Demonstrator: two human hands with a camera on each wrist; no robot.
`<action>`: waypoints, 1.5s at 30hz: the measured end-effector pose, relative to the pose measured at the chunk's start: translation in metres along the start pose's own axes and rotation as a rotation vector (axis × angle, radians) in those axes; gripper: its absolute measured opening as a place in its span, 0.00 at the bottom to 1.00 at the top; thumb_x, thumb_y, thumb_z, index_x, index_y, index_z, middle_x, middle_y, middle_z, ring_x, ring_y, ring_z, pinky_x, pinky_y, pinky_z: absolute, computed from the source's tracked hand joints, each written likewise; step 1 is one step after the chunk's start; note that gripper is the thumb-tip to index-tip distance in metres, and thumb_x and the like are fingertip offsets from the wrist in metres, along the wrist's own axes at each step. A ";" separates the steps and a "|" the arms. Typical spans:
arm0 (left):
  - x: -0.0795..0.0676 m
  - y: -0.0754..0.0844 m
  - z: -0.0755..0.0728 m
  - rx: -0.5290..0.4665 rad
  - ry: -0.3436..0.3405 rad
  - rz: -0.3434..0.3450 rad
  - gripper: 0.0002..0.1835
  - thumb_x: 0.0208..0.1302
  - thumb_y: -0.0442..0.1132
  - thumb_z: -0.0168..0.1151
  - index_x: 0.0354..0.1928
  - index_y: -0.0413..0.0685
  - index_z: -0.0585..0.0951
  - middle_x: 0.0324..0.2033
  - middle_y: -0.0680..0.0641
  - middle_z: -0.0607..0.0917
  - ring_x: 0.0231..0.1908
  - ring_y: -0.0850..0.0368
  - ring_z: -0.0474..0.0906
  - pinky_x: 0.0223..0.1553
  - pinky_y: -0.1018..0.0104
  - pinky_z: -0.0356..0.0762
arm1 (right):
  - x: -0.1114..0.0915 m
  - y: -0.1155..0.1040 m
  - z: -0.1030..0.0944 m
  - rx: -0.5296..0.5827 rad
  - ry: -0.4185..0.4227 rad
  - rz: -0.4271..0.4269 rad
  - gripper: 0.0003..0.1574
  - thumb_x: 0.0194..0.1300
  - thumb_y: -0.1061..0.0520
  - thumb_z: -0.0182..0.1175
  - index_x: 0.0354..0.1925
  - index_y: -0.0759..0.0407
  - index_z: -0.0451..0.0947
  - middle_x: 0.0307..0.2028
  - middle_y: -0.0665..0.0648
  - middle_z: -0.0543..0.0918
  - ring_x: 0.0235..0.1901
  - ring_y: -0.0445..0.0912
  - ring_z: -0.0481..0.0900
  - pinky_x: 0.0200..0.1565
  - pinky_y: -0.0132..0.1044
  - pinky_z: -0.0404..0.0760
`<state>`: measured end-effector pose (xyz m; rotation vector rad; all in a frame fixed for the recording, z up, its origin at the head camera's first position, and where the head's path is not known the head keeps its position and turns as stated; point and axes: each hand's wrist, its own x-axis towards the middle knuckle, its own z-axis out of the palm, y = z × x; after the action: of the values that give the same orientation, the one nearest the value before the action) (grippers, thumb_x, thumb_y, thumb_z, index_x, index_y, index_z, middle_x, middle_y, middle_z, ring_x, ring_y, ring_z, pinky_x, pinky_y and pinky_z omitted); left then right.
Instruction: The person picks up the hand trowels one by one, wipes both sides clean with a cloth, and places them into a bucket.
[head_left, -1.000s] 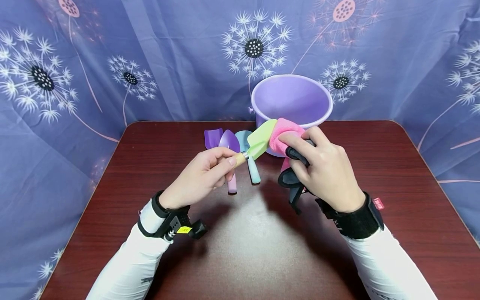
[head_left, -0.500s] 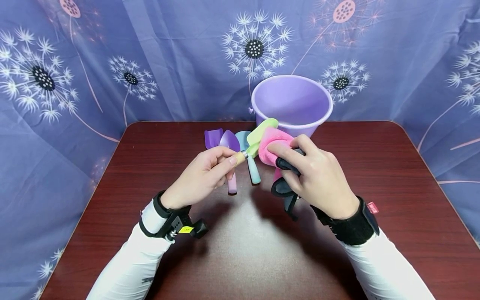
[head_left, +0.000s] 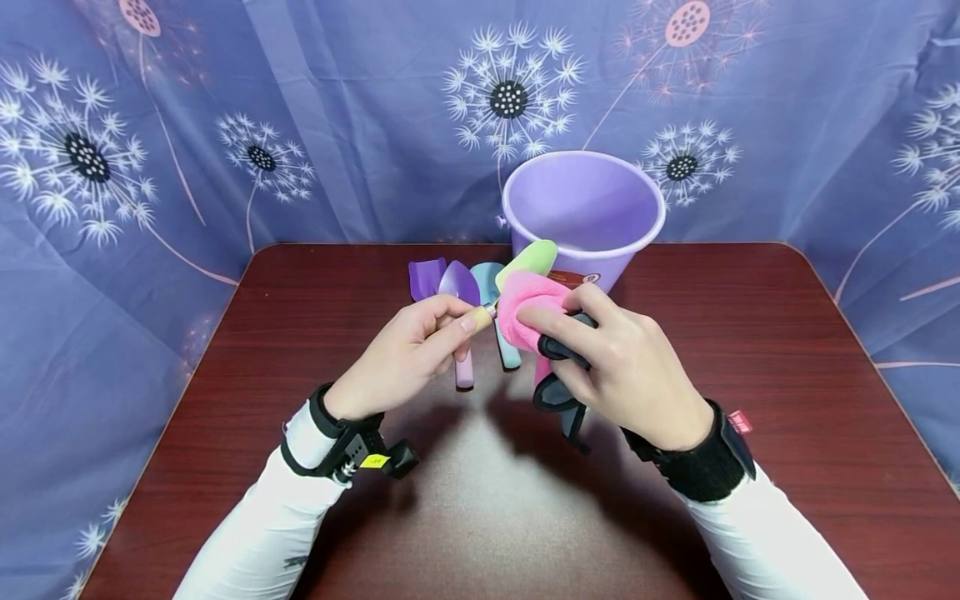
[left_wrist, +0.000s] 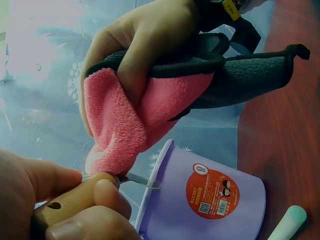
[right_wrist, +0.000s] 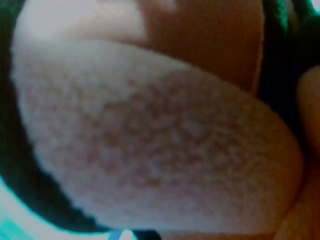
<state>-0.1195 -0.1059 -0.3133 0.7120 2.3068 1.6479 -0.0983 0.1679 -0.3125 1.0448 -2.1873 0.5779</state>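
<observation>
In the head view my left hand (head_left: 408,350) pinches the wooden handle of a small garden trowel (head_left: 534,257) with a light green blade. My right hand (head_left: 626,362) grips a pink cloth (head_left: 528,304) with dark grey edging and backing, folded over the lower blade near the metal neck. The blade's tip shows above the cloth. In the left wrist view the cloth (left_wrist: 117,125) bunches right at the handle's end (left_wrist: 75,200). The right wrist view is filled by blurred cloth (right_wrist: 165,145) close to the lens.
Behind the hands stands a purple bucket (head_left: 588,250) with a red label. On the table (head_left: 750,333) left of it lie a purple square-ended tool (head_left: 427,277), a purple trowel (head_left: 460,279) with a pink handle, and a blue-green tool (head_left: 487,275). A patterned curtain (head_left: 375,100) hangs behind.
My right hand has slid the cloth down and left along the trowel, from the blade's upper part toward the handle. The blade's tip has come into sight. My left hand stays nearly still.
</observation>
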 end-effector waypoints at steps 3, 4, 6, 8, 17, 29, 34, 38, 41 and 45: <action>0.000 0.000 0.000 0.007 0.000 0.001 0.09 0.81 0.48 0.59 0.48 0.53 0.83 0.23 0.46 0.81 0.18 0.53 0.65 0.20 0.65 0.60 | 0.000 -0.001 0.000 0.007 0.001 -0.006 0.27 0.60 0.63 0.53 0.55 0.49 0.85 0.39 0.56 0.75 0.20 0.44 0.65 0.19 0.38 0.67; 0.000 0.000 0.000 0.009 0.001 0.003 0.09 0.81 0.47 0.59 0.48 0.53 0.83 0.23 0.46 0.81 0.17 0.53 0.65 0.20 0.65 0.60 | 0.000 -0.001 0.000 0.009 0.001 -0.007 0.28 0.60 0.63 0.53 0.55 0.49 0.85 0.39 0.56 0.75 0.21 0.44 0.65 0.19 0.38 0.67; 0.000 0.000 0.000 0.012 0.003 0.006 0.08 0.81 0.48 0.59 0.47 0.53 0.83 0.23 0.46 0.81 0.17 0.52 0.66 0.20 0.65 0.61 | 0.001 -0.001 -0.001 0.011 0.004 -0.009 0.28 0.59 0.63 0.53 0.55 0.49 0.85 0.39 0.56 0.75 0.21 0.44 0.65 0.19 0.38 0.67; 0.000 0.000 0.000 0.012 0.003 0.010 0.08 0.81 0.47 0.59 0.47 0.53 0.83 0.23 0.47 0.80 0.18 0.52 0.66 0.20 0.65 0.61 | 0.001 -0.001 -0.002 0.013 0.007 -0.009 0.28 0.60 0.63 0.54 0.56 0.48 0.85 0.39 0.57 0.76 0.21 0.44 0.66 0.19 0.38 0.67; -0.001 0.002 0.001 0.002 -0.014 0.013 0.07 0.82 0.46 0.59 0.48 0.54 0.84 0.24 0.47 0.81 0.18 0.54 0.64 0.20 0.65 0.59 | 0.000 0.008 -0.007 -0.014 0.059 0.050 0.23 0.66 0.60 0.57 0.57 0.51 0.86 0.41 0.60 0.78 0.21 0.45 0.70 0.19 0.41 0.71; -0.003 0.003 0.002 -0.008 -0.011 0.003 0.08 0.81 0.47 0.59 0.49 0.53 0.84 0.24 0.47 0.82 0.18 0.54 0.63 0.19 0.65 0.58 | -0.005 0.026 -0.009 -0.074 0.069 0.195 0.25 0.67 0.61 0.57 0.60 0.52 0.86 0.43 0.61 0.79 0.23 0.48 0.75 0.20 0.45 0.73; -0.002 0.003 0.001 -0.009 -0.016 0.001 0.08 0.81 0.47 0.59 0.49 0.54 0.84 0.24 0.47 0.81 0.18 0.55 0.62 0.19 0.66 0.57 | -0.007 0.030 -0.009 -0.100 0.089 0.257 0.28 0.63 0.63 0.58 0.59 0.48 0.87 0.44 0.60 0.79 0.21 0.49 0.74 0.21 0.48 0.72; -0.002 0.002 0.002 0.003 -0.011 0.008 0.08 0.81 0.48 0.60 0.48 0.55 0.84 0.23 0.47 0.81 0.18 0.55 0.62 0.19 0.65 0.55 | -0.007 0.032 -0.008 -0.118 0.113 0.278 0.29 0.61 0.64 0.59 0.58 0.48 0.87 0.44 0.60 0.80 0.23 0.51 0.76 0.22 0.51 0.73; -0.002 0.003 0.003 0.011 -0.006 0.015 0.08 0.81 0.48 0.60 0.48 0.55 0.84 0.23 0.48 0.81 0.18 0.55 0.61 0.19 0.65 0.54 | -0.007 0.031 -0.008 -0.124 0.109 0.279 0.29 0.61 0.64 0.59 0.58 0.48 0.87 0.44 0.60 0.79 0.22 0.52 0.76 0.22 0.52 0.73; -0.002 0.004 0.003 0.026 0.005 0.020 0.08 0.81 0.48 0.60 0.48 0.55 0.84 0.23 0.48 0.80 0.18 0.55 0.60 0.19 0.65 0.53 | -0.007 0.029 -0.009 -0.124 0.082 0.264 0.28 0.63 0.63 0.57 0.60 0.48 0.86 0.44 0.60 0.78 0.21 0.50 0.74 0.21 0.50 0.73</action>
<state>-0.1150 -0.1036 -0.3110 0.7388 2.3362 1.6328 -0.1154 0.1939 -0.3145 0.6617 -2.2718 0.5824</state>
